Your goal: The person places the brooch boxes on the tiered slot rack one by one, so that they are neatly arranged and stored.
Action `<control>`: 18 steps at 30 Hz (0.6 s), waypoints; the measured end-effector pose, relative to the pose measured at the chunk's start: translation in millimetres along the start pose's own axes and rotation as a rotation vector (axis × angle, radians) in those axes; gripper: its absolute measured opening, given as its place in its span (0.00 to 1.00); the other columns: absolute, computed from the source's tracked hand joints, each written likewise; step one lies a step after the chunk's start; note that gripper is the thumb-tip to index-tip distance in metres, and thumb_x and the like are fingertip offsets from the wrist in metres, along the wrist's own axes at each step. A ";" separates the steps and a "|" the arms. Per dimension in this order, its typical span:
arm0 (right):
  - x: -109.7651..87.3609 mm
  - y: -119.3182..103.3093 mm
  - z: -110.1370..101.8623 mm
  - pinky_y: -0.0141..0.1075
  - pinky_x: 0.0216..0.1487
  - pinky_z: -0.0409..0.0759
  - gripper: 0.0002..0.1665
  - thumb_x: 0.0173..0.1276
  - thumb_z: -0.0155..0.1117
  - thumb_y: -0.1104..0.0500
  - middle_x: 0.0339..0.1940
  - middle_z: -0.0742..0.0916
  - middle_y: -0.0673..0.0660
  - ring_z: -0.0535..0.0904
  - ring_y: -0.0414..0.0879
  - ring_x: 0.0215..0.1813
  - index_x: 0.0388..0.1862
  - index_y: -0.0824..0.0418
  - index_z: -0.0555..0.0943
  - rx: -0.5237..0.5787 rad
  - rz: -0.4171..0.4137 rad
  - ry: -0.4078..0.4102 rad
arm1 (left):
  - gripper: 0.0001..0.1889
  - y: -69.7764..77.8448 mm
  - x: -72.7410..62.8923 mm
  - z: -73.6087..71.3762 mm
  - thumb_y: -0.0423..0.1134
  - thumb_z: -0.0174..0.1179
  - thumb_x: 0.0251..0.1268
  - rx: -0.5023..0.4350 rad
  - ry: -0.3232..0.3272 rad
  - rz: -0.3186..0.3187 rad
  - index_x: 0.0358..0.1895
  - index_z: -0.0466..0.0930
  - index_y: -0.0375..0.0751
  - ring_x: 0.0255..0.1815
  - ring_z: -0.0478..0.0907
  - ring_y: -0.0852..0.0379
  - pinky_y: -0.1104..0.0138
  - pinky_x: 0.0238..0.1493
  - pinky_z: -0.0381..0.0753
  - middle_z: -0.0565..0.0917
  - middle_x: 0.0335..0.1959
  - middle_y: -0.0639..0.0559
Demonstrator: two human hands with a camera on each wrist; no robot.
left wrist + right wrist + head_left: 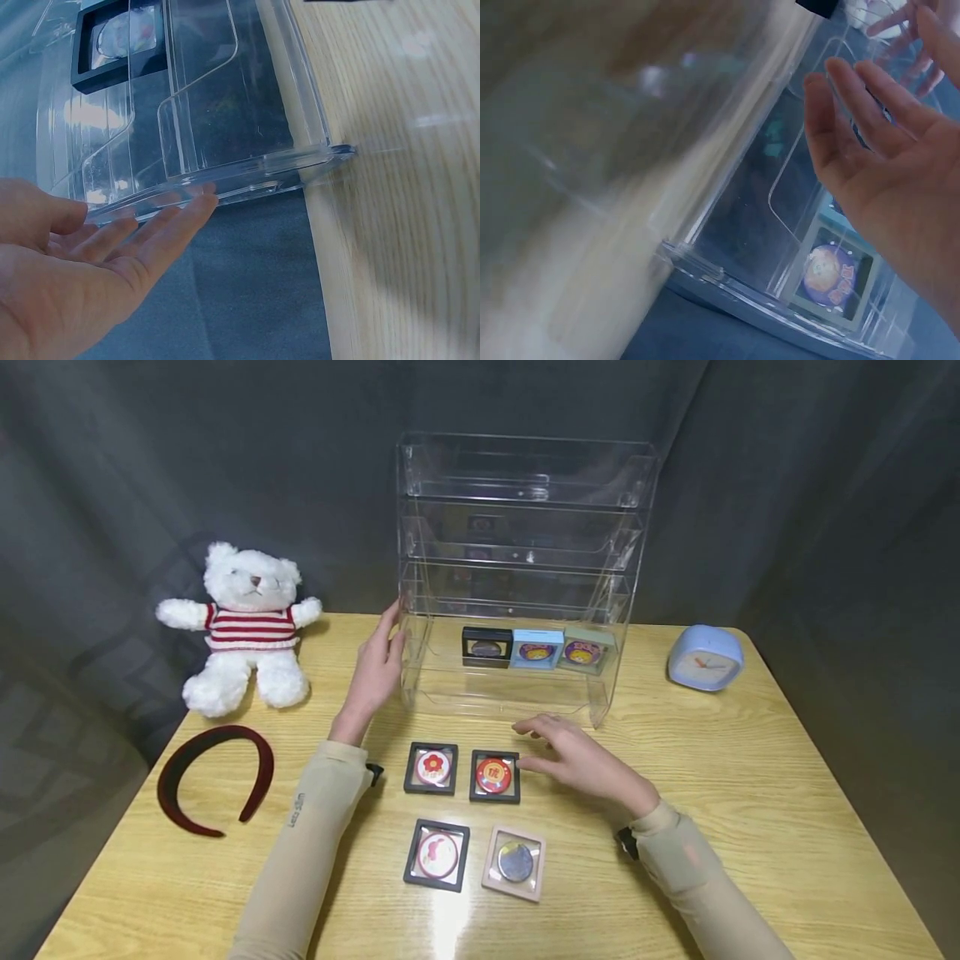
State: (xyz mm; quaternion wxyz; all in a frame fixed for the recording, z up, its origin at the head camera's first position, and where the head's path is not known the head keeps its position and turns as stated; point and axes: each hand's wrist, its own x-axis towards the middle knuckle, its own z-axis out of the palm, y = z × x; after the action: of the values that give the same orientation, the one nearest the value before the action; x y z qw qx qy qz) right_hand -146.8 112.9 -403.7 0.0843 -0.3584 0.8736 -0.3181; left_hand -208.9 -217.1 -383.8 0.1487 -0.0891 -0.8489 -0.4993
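Observation:
My left hand (pixel 380 664) rests its fairly straight fingers against the left side of a clear acrylic tiered rack (pixel 517 560); the left wrist view shows the fingertips along the panel's edge. On a low tier stand a black badge frame (pixel 487 647), a blue one and a green badge frame (pixel 832 277). My right hand (pixel 581 760) is in front of the rack, fingers loosely bent and holding nothing. Its thumb is beside a black frame with a red badge (pixel 494 777). Nearby lie a flower badge frame (pixel 431 768), a pink-and-white badge frame (pixel 437 855) and a pink frame (pixel 514 863).
At the left, a white teddy bear (pixel 251 627) in a striped top sits behind a dark red headband (pixel 176 768). A blue clock (pixel 705 658) stands at the back right of the wooden table (pixel 750 827). Dark curtains (pixel 187 460) hang behind.

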 end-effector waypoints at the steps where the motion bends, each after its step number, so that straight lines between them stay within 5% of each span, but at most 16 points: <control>1: -0.6 0.6 1.2 0.57 0.67 0.79 0.32 0.74 0.74 0.57 0.63 0.86 0.66 0.82 0.63 0.63 0.69 0.72 0.78 -0.009 0.000 -0.011 | 0.29 0.2 0.0 -0.1 0.33 0.43 0.89 -0.002 0.001 0.000 0.87 0.56 0.42 0.62 0.80 0.29 0.45 0.54 0.80 0.67 0.81 0.35; 10: -2.4 0.4 7.6 0.57 0.73 0.73 0.40 0.69 0.79 0.53 0.67 0.84 0.67 0.78 0.63 0.70 0.71 0.73 0.77 -0.028 0.015 -0.137 | 0.29 -0.9 -0.3 -1.3 0.32 0.43 0.89 0.000 0.002 -0.004 0.87 0.56 0.42 0.65 0.79 0.30 0.44 0.56 0.80 0.67 0.81 0.35; 18: -2.6 1.0 11.4 0.56 0.69 0.77 0.44 0.66 0.81 0.48 0.64 0.85 0.65 0.81 0.61 0.65 0.72 0.72 0.77 -0.080 -0.027 -0.152 | 0.29 1.1 0.0 0.5 0.32 0.44 0.89 0.000 0.001 -0.009 0.87 0.57 0.43 0.57 0.83 0.30 0.52 0.44 0.80 0.69 0.80 0.36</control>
State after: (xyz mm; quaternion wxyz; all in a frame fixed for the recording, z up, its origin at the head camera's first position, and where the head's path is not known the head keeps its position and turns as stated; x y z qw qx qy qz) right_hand -141.1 109.6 -413.5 0.1318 -0.3964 0.8718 -0.2561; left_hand -208.6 -216.1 -383.2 0.1468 -0.0851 -0.8493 -0.4999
